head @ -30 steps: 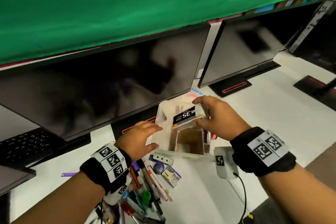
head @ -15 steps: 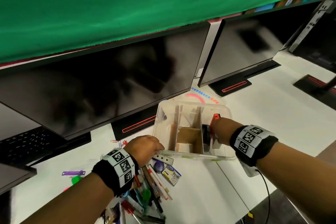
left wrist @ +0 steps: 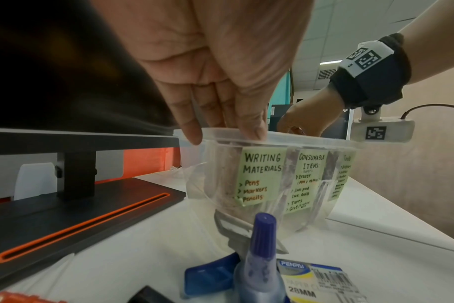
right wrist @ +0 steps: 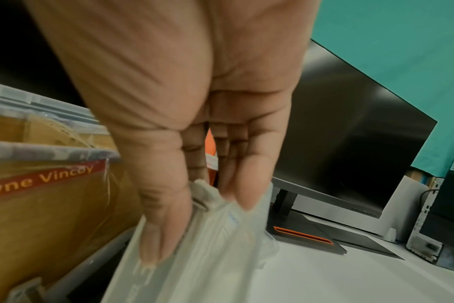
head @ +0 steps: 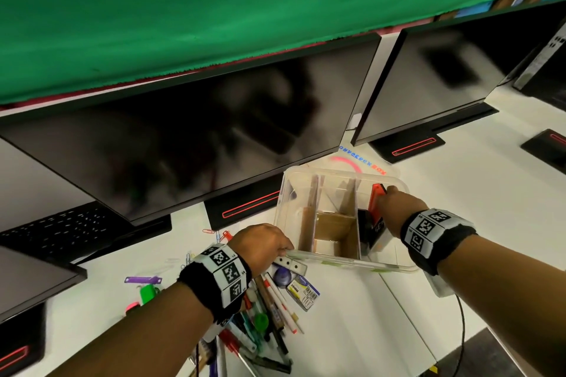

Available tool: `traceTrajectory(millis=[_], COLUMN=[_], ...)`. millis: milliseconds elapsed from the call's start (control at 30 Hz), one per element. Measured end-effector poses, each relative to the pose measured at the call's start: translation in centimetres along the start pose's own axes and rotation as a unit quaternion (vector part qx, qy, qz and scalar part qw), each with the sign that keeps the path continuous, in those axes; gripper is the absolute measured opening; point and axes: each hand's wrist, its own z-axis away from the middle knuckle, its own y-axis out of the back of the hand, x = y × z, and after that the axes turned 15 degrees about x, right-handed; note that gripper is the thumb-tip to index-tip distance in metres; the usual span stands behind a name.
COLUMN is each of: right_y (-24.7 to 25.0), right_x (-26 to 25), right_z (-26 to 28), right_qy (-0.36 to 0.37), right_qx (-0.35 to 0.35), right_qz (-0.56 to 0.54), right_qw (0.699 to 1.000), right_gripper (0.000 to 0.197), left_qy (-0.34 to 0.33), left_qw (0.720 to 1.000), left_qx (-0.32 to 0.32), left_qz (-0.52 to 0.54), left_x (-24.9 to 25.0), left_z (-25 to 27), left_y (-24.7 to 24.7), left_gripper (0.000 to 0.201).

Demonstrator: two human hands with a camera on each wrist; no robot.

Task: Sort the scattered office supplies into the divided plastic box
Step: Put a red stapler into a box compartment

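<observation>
Two big black monitors [head: 190, 138] loom along the back of the white desk [head: 459, 223], and right in front of them sits the clear plastic box with brown cardboard dividers [head: 344, 176], green handwritten labels facing the person: "Writing Materials", "Consumable Items" and a third too skewed to read.

Left hand [head: 260, 246] is planted on the box's near left corner, its fingers [left wrist: 188, 125] straight and draped over the rim, steadying it without gripping anything.

Right hand [head: 395, 203] is down inside the rightmost compartment, thumb and fingers pinched on a pale, translucent flat packet [right wrist: 200, 235] that is too blurred to identify. Beside that hand, in the same compartment, stand a red-orange tool [head: 376, 199] and a black item with white lettering [head: 372, 229].

Outside the box, near the left wrist, the jumble of pens and markers [head: 263, 318] waits on the desk. Just beside the box's front wall lie a blue-capped glue bottle [left wrist: 259, 256], a small yellow-and-blue box marked 28MM [head: 303, 288] and a white perforated strip [head: 291, 263]. Further left: loose paper clips [head: 219, 234], a purple flat tag [head: 143, 279] and a green clip [head: 148, 292].
</observation>
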Motion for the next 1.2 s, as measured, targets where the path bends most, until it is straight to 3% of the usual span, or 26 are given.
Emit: traceTrajectory(millis=[267,467,567,667,767,900,967,1033,1200], right_y=[0.3,-0.4,-0.5,0.3,1.5,2.2,0.9,-1.6,-8.0], right_x=[0.3,0.4,0.5,0.0,-1.6,-5.4,-7.5,-9.5,-11.6], right_z=[0.0,0.1,0.2,0.6,1.6,4.5,6.2,7.4,7.3], right_qy=[-0.012,-0.002,0.002,0.007,0.045,0.192,0.270,0.302,0.198], right_qx=[0.005,0.006,-0.005,0.012,0.084,0.118,0.096,0.057,-0.044], right_qz=[-0.034,-0.057,-0.042,-0.033,-0.082,-0.187,-0.208,-0.201,-0.157], right_qw=[0.999,0.998,0.999,0.999,0.992,0.956,0.935,0.930,0.967], right_gripper=[0.035,0.063,0.073,0.059,0.033,0.020,0.019,0.022,0.037], left_qy=[0.003,-0.003,-0.012,0.027,0.063,0.058,0.054,0.045,0.029], left_qw=[1.000,1.000,0.997,0.988,0.987,0.989,0.989,0.992,0.995], left_qx=[-0.007,0.006,0.064,0.142,0.143,0.129,0.131,0.117,0.091], left_qz=[-0.002,0.000,0.027,0.053,0.047,0.032,0.033,0.031,0.009], left_x=[0.0,-0.1,-0.5,-1.5,-2.6,-3.4,-3.4,-3.1,-2.4], left_z=[-0.1,0.2,0.8,1.5,1.9,2.1,2.1,1.9,1.0], left_y=[-0.1,-0.3,-0.7,-0.9,-0.8,-0.6,-0.5,-0.5,0.1], left_gripper=[0.029,0.029,0.033,0.036,0.034,0.037,0.038,0.036,0.031])
